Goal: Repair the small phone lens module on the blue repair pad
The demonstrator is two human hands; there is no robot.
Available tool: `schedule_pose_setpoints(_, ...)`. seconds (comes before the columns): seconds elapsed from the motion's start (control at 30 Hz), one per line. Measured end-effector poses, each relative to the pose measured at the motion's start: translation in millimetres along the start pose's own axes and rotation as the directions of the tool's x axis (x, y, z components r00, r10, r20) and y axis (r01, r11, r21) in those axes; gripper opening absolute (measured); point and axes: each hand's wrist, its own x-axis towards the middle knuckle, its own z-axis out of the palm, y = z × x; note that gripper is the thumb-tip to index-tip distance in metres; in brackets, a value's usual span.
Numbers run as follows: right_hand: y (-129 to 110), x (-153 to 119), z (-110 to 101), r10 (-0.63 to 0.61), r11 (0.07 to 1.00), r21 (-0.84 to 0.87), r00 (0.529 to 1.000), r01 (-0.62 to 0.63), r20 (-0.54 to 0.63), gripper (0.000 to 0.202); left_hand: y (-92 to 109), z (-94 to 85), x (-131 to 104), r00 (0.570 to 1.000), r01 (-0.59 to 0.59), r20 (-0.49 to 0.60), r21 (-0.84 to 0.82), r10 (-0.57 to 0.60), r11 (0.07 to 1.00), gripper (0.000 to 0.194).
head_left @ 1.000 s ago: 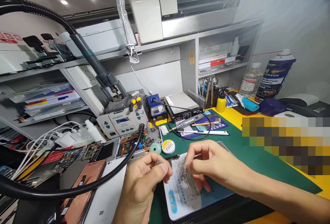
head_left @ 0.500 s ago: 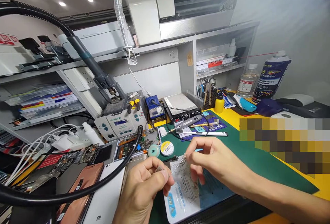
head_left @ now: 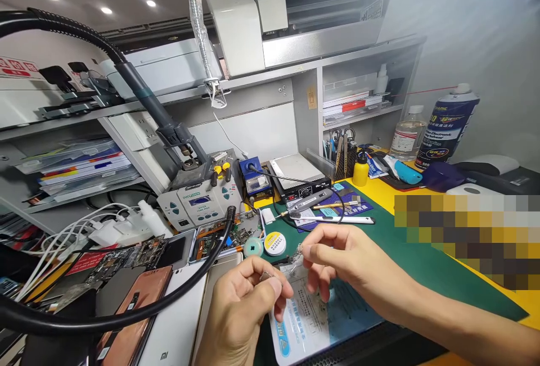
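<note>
My left hand is closed, pinching a small grey metal piece between thumb and forefinger; the fingers cover most of it. Just right of it, thumb and forefinger of my right hand are pinched around one end of a small shiny silver piece, whose exact kind is too small to make out. Its other fingers curl loosely below. Both hands hover over a white and blue printed board lying on the green mat.
A black hose arcs across the left side, over phones and circuit boards. Behind the hands are a round yellow-white tin, a green roll, a white-handled brush and a soldering station. A spray can stands at the right.
My left hand has moved slightly right, nearer my right hand. The silver piece at my right fingertips has shifted a little up and left. The camera view has shifted slightly.
</note>
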Motion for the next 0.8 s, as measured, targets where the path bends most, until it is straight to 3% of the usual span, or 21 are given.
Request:
schedule_pose_setpoints(0.37, 1.2, 1.8, 0.0, 0.090, 0.990, -0.107, 0.996, -0.088, 0.017, 0.014, 2.4, -4.2, 0.7, 0.998, 0.059, 0.012, -0.094, -0.058, 0.994, 0.021)
schedule_pose_setpoints(0.5, -1.3, -3.0, -5.9, -0.119, 0.966, -0.240, 0.989, 0.095, -0.086, 0.018, 4.1, -4.6, -1.1, 0.999, 0.037, 0.034, -0.038, -0.036, 0.999, 0.023)
schedule_pose_setpoints(0.6, -4.5, -9.6, -7.5, -0.277, 0.904, -0.356, 0.959, 0.237, -0.065, 0.014, 4.3, -5.4, -1.3, 0.998, 0.039, 0.044, 0.016, -0.040, 0.999, 0.024)
schedule_pose_setpoints(0.67, -6.8, -13.6, -5.6, -0.240, 0.904, -0.365, 0.971, 0.223, -0.001, 0.023, 3.7, -6.4, -0.8, 0.999, 0.033, 0.019, 0.017, -0.034, 0.999, 0.024)
schedule_pose_setpoints(0.8, -8.9, -15.5, 2.2, 0.021, 0.942, -0.335, 0.993, 0.020, 0.117, 0.036, 2.7, -7.3, 0.4, 1.000, 0.025, -0.008, -0.033, -0.026, 0.999, 0.023)
